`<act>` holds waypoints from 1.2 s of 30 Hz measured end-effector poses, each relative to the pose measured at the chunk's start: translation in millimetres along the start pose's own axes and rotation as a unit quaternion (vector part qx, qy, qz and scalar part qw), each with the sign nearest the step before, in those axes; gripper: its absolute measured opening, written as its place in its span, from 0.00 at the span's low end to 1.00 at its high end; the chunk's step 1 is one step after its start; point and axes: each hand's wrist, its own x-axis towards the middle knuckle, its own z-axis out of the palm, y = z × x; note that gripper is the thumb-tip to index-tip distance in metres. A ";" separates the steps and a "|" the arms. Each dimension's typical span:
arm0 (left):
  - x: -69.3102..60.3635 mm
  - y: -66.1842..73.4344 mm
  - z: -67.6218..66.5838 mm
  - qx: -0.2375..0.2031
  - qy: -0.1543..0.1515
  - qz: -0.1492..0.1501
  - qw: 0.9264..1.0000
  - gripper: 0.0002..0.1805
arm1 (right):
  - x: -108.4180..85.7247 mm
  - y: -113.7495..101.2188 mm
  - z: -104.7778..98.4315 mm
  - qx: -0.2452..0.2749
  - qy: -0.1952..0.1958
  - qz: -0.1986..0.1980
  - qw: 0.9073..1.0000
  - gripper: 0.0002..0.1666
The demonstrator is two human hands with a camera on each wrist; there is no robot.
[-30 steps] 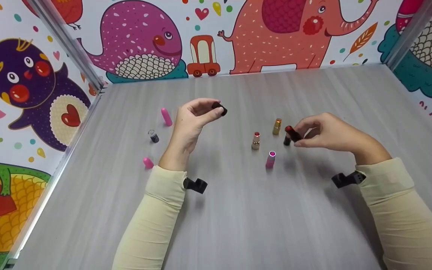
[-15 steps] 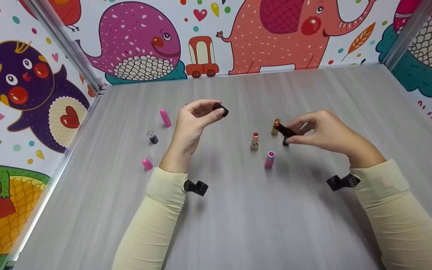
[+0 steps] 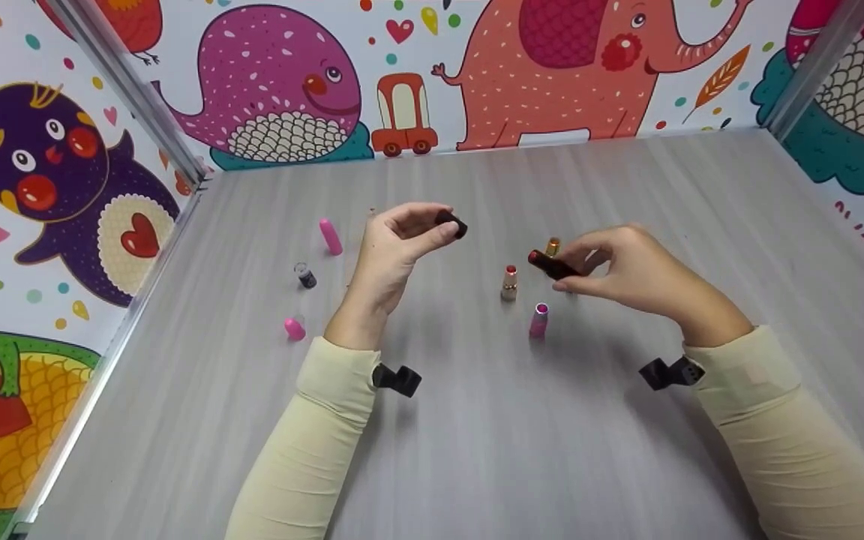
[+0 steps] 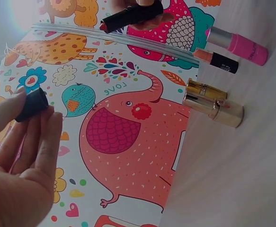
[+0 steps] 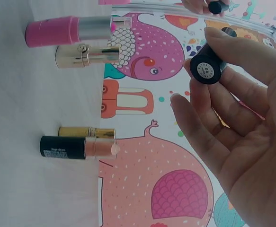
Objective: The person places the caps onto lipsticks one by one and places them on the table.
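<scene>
The left hand pinched a short black cylindrical cap above the grey wood-grain table; the right hand pinched a black cylindrical lipstick tube, apart from it. Squaring their axes would likely spare the exposed red tip.

Forearms reach forward; left hand and right hand pinch, apart, the right wrist apparently bent.

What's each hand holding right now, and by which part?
The left hand pinches a black cap by its sides; the right hand holds a black lipstick by its tube, the red tip free.
</scene>
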 end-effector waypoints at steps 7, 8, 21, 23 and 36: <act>-0.9 -2.2 2.5 0.011 -0.006 -0.008 1.000 0.12 | 2.8 -4.7 8.1 -0.009 0.012 -0.026 1.000 0.12; -0.9 -2.4 2.6 0.012 -0.005 -0.009 1.000 0.11 | 3.0 -5.3 8.8 -0.009 0.013 -0.027 1.000 0.12; -2.3 -3.2 4.2 0.008 -0.019 -0.003 1.000 0.14 | 4.4 -5.3 10.5 -0.017 0.033 -0.061 0.997 0.12; -2.5 -3.0 4.1 0.011 -0.018 -0.004 1.000 0.15 | 3.9 -5.7 9.4 -0.018 0.035 -0.052 0.998 0.13; -3.2 -1.7 4.2 0.018 -0.014 -0.013 1.000 0.13 | 3.3 -7.2 8.0 -0.021 0.036 -0.036 0.998 0.15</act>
